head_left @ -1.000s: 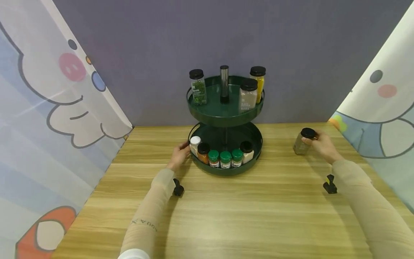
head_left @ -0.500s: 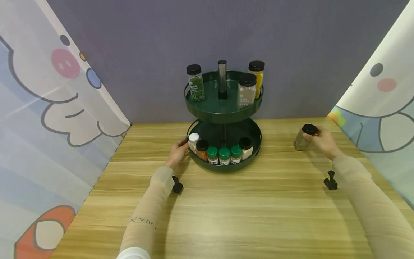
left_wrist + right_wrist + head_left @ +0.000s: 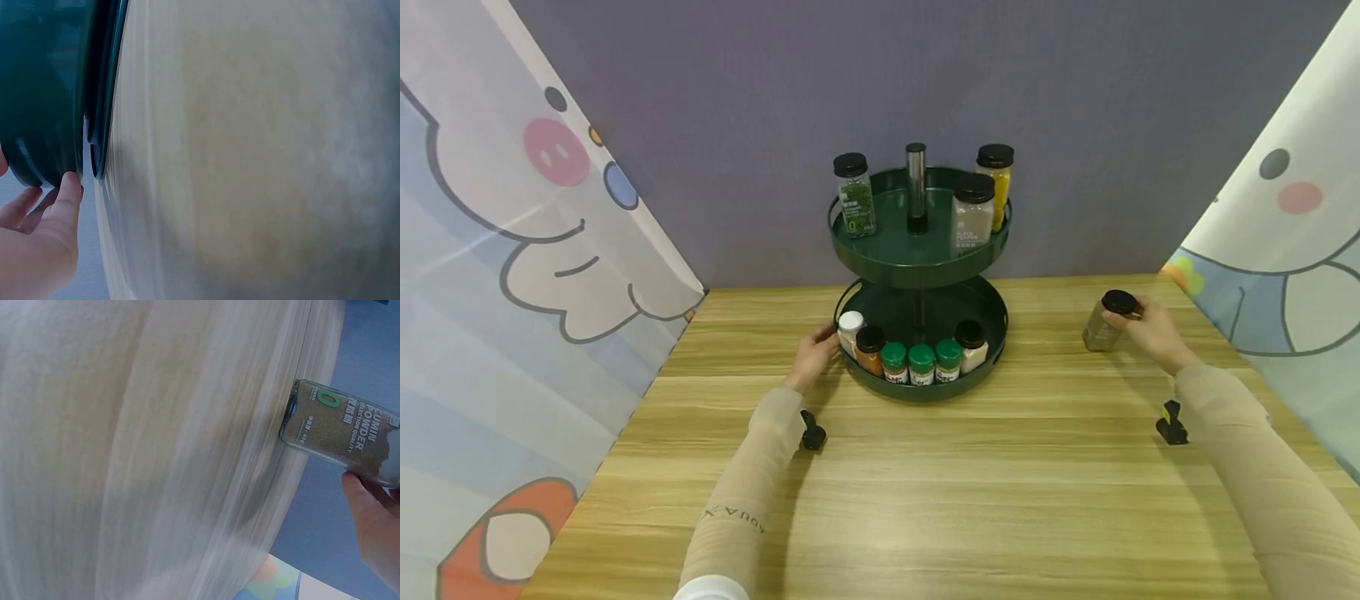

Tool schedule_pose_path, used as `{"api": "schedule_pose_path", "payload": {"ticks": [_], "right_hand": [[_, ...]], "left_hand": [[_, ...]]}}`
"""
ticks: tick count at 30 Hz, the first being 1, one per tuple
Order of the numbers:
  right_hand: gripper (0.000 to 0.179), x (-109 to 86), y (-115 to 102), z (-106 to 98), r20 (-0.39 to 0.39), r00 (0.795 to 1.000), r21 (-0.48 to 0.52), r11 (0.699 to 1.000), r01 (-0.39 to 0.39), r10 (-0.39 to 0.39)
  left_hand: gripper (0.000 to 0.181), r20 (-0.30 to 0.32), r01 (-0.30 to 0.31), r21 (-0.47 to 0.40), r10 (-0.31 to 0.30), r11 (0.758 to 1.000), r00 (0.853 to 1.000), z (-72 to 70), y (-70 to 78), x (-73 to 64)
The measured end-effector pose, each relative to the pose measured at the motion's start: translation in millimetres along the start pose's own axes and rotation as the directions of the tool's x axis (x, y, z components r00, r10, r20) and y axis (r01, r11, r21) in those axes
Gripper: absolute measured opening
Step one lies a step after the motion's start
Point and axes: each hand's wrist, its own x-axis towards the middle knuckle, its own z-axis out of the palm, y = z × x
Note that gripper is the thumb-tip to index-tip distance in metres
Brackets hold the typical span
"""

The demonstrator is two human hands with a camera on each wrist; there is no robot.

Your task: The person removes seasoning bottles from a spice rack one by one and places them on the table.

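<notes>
A two-tier dark green round rack (image 3: 917, 277) stands near the wall. My left hand (image 3: 814, 354) is at the left side of its lower tray (image 3: 925, 392); in the left wrist view, fairly straight fingertips touch the tray's outer wall (image 3: 44, 94). To the right of the rack, my right hand (image 3: 1153, 335) grips a black-capped clear jar of cumin powder (image 3: 340, 425) near its cap. The jar leans slightly, its base at or just over the tabletop; whether it touches I cannot tell. The left thumb is mostly out of the left wrist view.
On the upper tray stand a green herb jar (image 3: 857, 208), a black pepper jar (image 3: 972, 225) and a yellow spice jar (image 3: 1002, 183). Several small spice bottles (image 3: 921, 367) line the lower tray's front. A grey wall (image 3: 760, 167) closes the table's back.
The head view has shifted slightly. Both hands, the cumin jar and the rack keep practically the same places.
</notes>
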Motion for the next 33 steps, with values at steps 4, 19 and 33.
{"api": "schedule_pose_path", "payload": {"ticks": [4, 19, 33], "right_hand": [[0.080, -1.7, -1, 0, 0.008, 1.000, -0.010, 1.000, -0.008, 0.008], [0.085, -2.5, -11, -10, 0.005, 1.000, 0.048, 0.999, 0.003, -0.003], [0.066, -12.1, -60, -3, -0.107, 0.980, -0.039, 0.986, 0.163, -0.166]], "left_hand": [[0.048, 0.002, -0.001, -0.001, 0.001, 1.000, 1.000, 0.7, 0.2, -1.1], [0.050, 0.002, -0.004, -0.013, 0.004, 1.000, 1.000, 0.8, 1.0, -1.5], [0.051, 0.015, -0.010, -0.003, 0.010, 1.000, 1.000, -0.7, 1.5, -3.4]]}}
